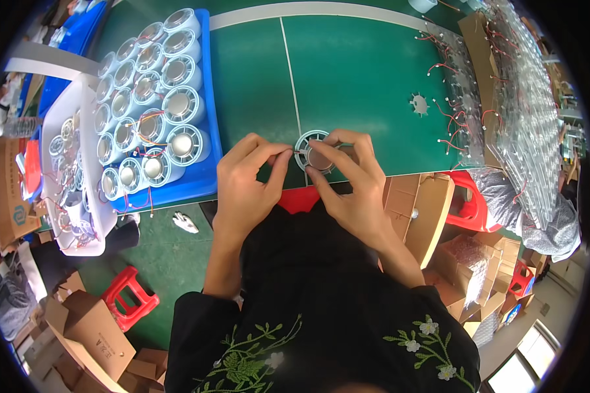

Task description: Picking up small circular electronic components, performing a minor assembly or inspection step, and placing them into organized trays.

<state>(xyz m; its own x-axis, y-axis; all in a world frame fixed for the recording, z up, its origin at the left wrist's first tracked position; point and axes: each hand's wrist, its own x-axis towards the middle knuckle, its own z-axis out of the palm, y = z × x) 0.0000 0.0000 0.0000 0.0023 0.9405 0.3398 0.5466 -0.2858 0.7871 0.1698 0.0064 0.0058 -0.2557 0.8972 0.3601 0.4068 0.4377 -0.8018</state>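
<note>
A pale blue-white round housing (303,140) with a slotted rim and a silver disc (318,159) in its middle is at the near edge of the green table. My right hand (359,180) is closed around its right side, with fingers over the rim and disc. At the housing's left rim, thumb and forefinger of my left hand (246,180) are pinched together. Something small and dark shows at those fingertips, too small to name. The blue tray (206,111) to the left holds several similar housings (182,105) in rows, some with thin red and orange wires.
A white bin (88,229) of round parts and wires stands left of the tray. At right are clear plastic trays (462,85) with red-wired parts and a small toothed silver disc (419,105). Cardboard boxes (432,216) and red stools (130,298) stand below the table.
</note>
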